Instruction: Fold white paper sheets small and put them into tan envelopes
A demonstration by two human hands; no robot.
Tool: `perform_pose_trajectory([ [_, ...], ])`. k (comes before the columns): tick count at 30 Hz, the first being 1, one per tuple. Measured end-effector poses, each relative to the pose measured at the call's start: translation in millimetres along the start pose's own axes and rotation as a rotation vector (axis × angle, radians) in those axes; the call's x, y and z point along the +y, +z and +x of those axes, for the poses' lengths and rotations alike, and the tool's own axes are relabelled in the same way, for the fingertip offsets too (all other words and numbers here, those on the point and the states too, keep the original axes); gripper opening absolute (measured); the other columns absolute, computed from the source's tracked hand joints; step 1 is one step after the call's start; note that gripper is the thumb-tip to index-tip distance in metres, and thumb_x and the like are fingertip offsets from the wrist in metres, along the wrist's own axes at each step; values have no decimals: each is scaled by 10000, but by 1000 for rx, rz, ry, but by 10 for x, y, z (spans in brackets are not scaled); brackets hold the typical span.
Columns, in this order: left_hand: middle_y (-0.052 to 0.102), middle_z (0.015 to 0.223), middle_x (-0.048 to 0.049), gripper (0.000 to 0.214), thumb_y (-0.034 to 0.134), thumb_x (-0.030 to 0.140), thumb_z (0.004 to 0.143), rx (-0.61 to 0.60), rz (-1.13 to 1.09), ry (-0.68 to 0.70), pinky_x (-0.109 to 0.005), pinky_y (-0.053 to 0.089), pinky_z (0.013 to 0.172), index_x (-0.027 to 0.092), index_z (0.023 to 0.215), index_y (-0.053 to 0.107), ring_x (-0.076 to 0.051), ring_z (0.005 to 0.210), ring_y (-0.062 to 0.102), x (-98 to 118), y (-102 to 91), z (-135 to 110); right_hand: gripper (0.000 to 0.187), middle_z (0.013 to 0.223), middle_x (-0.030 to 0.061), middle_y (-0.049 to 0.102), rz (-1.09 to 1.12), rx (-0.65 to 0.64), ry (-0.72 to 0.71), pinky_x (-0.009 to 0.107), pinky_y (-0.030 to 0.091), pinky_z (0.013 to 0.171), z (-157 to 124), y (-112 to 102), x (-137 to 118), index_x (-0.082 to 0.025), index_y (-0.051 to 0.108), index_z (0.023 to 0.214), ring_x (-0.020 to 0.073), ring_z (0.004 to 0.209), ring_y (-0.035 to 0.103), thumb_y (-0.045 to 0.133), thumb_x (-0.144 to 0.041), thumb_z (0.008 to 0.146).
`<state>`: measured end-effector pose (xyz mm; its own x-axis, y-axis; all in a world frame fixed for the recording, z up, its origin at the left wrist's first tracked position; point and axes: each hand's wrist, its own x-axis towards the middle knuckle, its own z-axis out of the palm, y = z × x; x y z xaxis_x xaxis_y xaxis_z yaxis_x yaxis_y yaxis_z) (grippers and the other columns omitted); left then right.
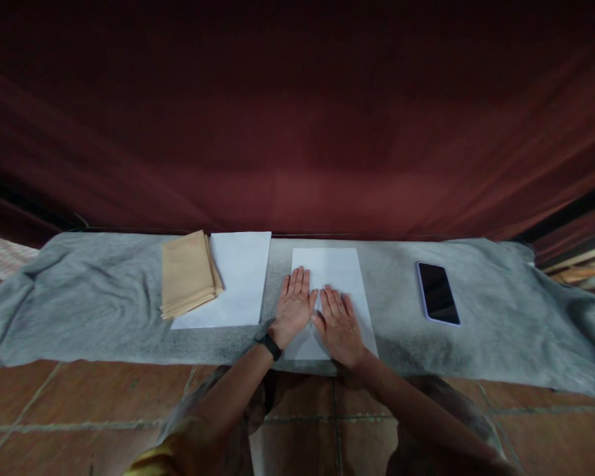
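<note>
A white sheet of paper (338, 271) lies on a grey cloth (104, 297) in front of me. My left hand (293, 305) rests flat on the sheet's left edge, fingers stretched out and together; a black band sits on its wrist. My right hand (339, 326) lies flat on the lower middle of the same sheet, fingers spread. The thumbs nearly touch. Neither hand holds anything.
A stack of tan envelopes (187, 273) lies partly on a second pile of white paper (238, 277) to the left. A dark phone (437, 293) lies face up to the right. A dark red curtain (297, 145) hangs behind. Brown floor tiles (79, 410) are below.
</note>
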<state>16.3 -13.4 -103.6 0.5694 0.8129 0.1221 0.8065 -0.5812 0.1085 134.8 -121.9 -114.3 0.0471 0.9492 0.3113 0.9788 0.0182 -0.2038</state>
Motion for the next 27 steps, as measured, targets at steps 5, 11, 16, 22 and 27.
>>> perform_pose_trajectory([
  [5, 286, 1678, -154, 636, 255, 398, 1068, -17, -8, -16, -465, 179, 1297, 69, 1612, 288, -255, 1579, 220, 6, -40, 11, 624, 1627, 190, 392, -64, -6, 64, 512, 256, 1251, -124, -94, 279, -77, 359, 1588, 316, 1507, 376, 363, -430, 1073],
  [11, 293, 1671, -177, 626, 221, 386, 1076, -18, 9, -26, -492, 160, 1299, 47, 1594, 317, -268, 1576, 229, 47, -127, -63, 636, 1626, 210, 381, -101, -12, 89, 496, 273, 1244, -178, -161, 404, -45, 366, 1579, 326, 1504, 378, 370, -428, 1071],
  [16, 290, 1685, -132, 588, 277, 389, 1082, -50, -43, 187, -479, 216, 1288, 108, 1596, 328, -246, 1579, 221, 271, -163, -423, 607, 1627, 201, 382, -97, 14, 78, 509, 287, 1234, -185, -144, 397, -69, 348, 1593, 318, 1506, 379, 374, -371, 1067],
  [22, 312, 1679, -106, 628, 401, 523, 1052, -66, -40, 338, -504, 228, 1283, 196, 1588, 365, -257, 1568, 260, 240, -252, -732, 592, 1617, 200, 401, -77, 6, 81, 495, 290, 1232, -203, -154, 447, -66, 370, 1582, 311, 1500, 389, 381, -352, 1064],
  [27, 320, 1666, -146, 664, 421, 537, 1041, -46, 15, 260, -511, 267, 1268, 168, 1591, 368, -286, 1553, 294, 9, -300, -838, 616, 1612, 193, 414, -63, 19, 105, 521, 280, 1225, -259, -163, 591, -86, 340, 1600, 317, 1489, 400, 363, -396, 1068],
])
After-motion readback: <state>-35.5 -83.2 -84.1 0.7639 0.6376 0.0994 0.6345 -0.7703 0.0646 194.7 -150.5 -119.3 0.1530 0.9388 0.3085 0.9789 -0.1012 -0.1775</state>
